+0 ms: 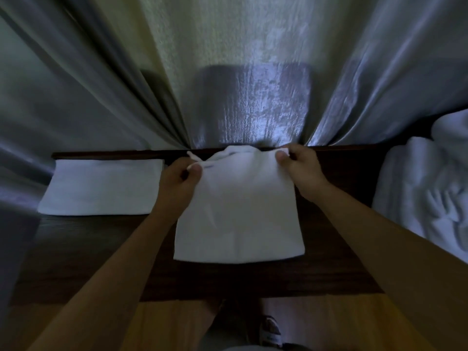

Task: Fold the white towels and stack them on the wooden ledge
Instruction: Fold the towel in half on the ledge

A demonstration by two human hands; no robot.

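A white towel (239,211) lies on the dark wooden ledge (83,247) in front of me, partly folded. Its near edge lies flat and its far edge is lifted. My left hand (178,182) pinches the far left corner of this towel between thumb and fingers. My right hand (301,164) pinches the far right corner in the same way. A folded white towel (103,187) lies flat on the ledge to the left, apart from my hands.
A heap of crumpled white towels (428,193) sits at the right end of the ledge. Grey curtains (253,72) hang right behind the ledge. Below its front edge I see a light wooden floor (167,323) and a shoe (271,330).
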